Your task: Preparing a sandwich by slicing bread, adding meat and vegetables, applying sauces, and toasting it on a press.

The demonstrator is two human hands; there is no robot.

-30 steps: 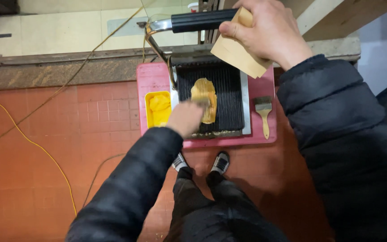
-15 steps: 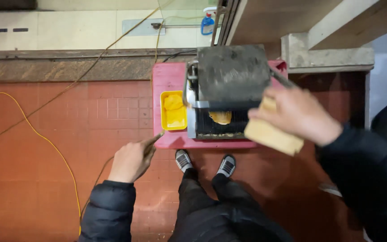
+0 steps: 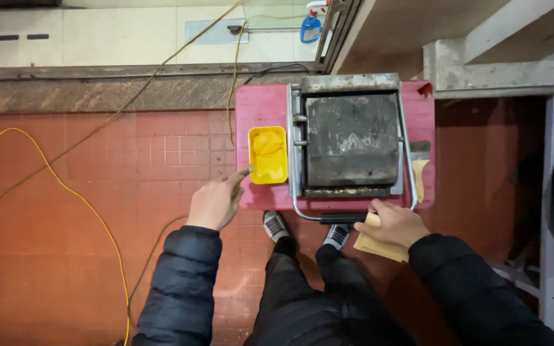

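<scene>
Press lid [image 3: 352,140] now shut, dark & crusted, right hand [image 3: 397,224] grip clenched on handle [image 3: 341,218] w/ cardboard [image 3: 379,247], left hand [image 3: 216,202] grip loose.

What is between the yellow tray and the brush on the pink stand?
In the head view, the closed grill press lies between the yellow tray and the brush, all on the pink stand.

One press grill [image 3: 352,140], one yellow tray [image 3: 268,154], perhaps one brush [image 3: 419,168], two shoes [image 3: 276,225]
</scene>
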